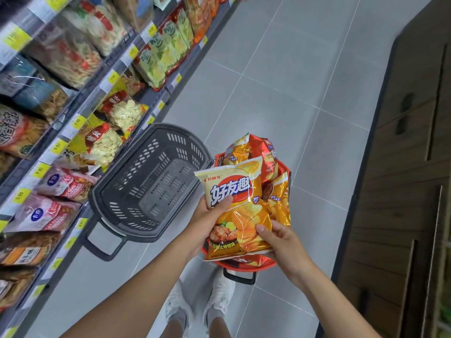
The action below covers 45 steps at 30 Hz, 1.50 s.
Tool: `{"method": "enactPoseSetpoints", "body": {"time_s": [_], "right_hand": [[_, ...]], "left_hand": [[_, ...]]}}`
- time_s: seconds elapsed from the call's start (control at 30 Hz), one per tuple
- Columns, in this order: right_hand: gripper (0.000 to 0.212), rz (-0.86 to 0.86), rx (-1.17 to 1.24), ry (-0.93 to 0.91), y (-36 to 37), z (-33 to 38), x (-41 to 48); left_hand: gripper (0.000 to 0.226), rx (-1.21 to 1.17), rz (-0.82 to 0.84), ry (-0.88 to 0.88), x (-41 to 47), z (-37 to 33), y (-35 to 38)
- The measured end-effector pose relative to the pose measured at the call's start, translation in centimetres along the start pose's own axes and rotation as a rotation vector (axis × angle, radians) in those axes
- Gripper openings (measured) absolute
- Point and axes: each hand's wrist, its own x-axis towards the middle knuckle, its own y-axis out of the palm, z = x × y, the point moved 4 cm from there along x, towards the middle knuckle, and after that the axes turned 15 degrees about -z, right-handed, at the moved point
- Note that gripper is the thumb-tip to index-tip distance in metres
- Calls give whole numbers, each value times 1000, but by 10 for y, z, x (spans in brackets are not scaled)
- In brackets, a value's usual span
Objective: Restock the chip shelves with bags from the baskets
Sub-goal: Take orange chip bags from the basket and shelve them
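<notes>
Grey tile floor (280,81). Dark basket (158,181) set down left of the grip; red basket (218,159) directly beneath it; white shoes (219,296) behind.

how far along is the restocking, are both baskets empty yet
The grey basket is empty, so that one looks done. The left hand and right hand hold one yellow chip bag above the red basket. Several more bags lie in that basket, not yet on the shelves.
</notes>
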Motion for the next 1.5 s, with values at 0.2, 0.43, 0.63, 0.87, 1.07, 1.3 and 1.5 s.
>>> {"method": "enactPoseSetpoints", "body": {"time_s": [0.2,0.43,0.63,0.87,1.07,1.3,1.5], "right_hand": [[31,40,23,30,8,-7,-4],[33,69,-13,-4,18,-4,-5],[39,81,-29,9,26,-5,-4],[39,129,-29,51,31,-10,-2],[31,88,-322,-211,39,5,21],[56,-225,-1218,-794,39,29,95],[58,-188,-1602,-676,60,25,143]], "left_hand": [[69,-15,-22,-6,-2,8,-5],[74,-27,-34,-28,-4,17,-17],[54,-38,-36,-68,-4,17,-24],[60,1,-97,-48,5,20,-39],[65,-45,-284,24,14,20,-69],[38,-49,-520,182,31,10,-128],[58,8,-556,178,44,16,-159]]}}
